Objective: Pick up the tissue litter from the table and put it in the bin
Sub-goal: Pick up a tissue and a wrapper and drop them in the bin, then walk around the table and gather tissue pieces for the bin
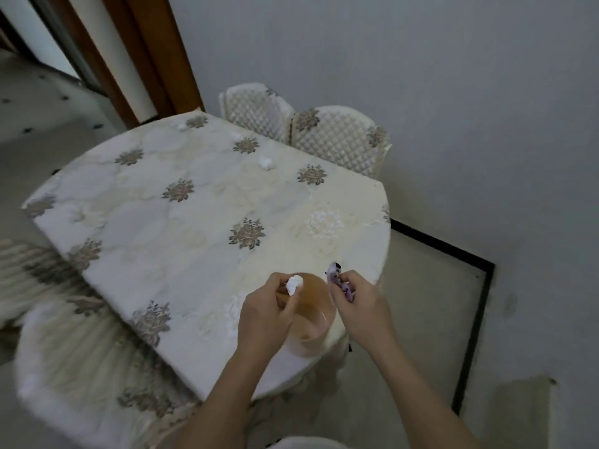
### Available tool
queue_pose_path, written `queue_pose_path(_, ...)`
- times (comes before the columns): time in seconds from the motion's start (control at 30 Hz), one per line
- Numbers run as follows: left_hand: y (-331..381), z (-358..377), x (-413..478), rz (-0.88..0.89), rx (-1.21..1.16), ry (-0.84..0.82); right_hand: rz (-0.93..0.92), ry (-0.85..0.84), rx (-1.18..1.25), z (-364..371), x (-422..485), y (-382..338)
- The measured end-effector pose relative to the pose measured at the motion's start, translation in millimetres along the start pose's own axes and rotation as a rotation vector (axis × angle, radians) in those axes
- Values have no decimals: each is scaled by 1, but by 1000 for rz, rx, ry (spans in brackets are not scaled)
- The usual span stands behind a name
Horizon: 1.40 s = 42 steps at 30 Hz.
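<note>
A small tan plastic bin (313,322) stands on the near right corner of the table (155,222). My left hand (265,314) is over the bin's left rim, fingers closed on a white crumpled tissue (294,284). At the bin's right rim, my right hand (358,306) grips a purple patterned piece of litter (337,280). Two more white tissue balls lie on the table: one (266,162) toward the far side, one (182,126) at the far edge.
A flowered cloth covers the table. Two white lattice-backed chairs (327,137) stand at its far side against the wall. Another covered chair (81,361) is at the near left. A black-framed floor panel (431,306) lies to the right of the table.
</note>
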<state>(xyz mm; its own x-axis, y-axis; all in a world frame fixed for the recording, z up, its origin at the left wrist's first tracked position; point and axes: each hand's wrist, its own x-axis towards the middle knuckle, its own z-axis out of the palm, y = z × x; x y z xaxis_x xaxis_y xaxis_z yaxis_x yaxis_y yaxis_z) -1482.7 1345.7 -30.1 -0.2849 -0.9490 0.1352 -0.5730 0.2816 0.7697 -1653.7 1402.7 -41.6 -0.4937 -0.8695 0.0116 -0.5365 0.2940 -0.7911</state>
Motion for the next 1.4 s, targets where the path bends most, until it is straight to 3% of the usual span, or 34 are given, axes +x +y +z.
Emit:
queue_pose_path(0.27, -18, -4, 6, 14, 326, -1, -82, -26, -237, 23, 13, -7)
queue_pose_path(0.4, -30, 3, 9, 72, 505, -70, -111, -132, -403, 28, 14, -4)
queue_pose_path(0.7, -40, -7, 6, 164, 610, -88, -283, -76, -561, 30, 6, 3)
queue_pose_path(0.97, -34, -39, 18, 242, 649, 31, -433, -18, -581, 30, 13, -33)
queue_pose_path(1.17, -45, -75, 5, 168, 663, 104, -571, -17, -577, 43, 13, -68)
queue_pose_path(1.4, -64, -128, -44, -41, 726, 238, -767, -127, -514, 78, 1, -106)
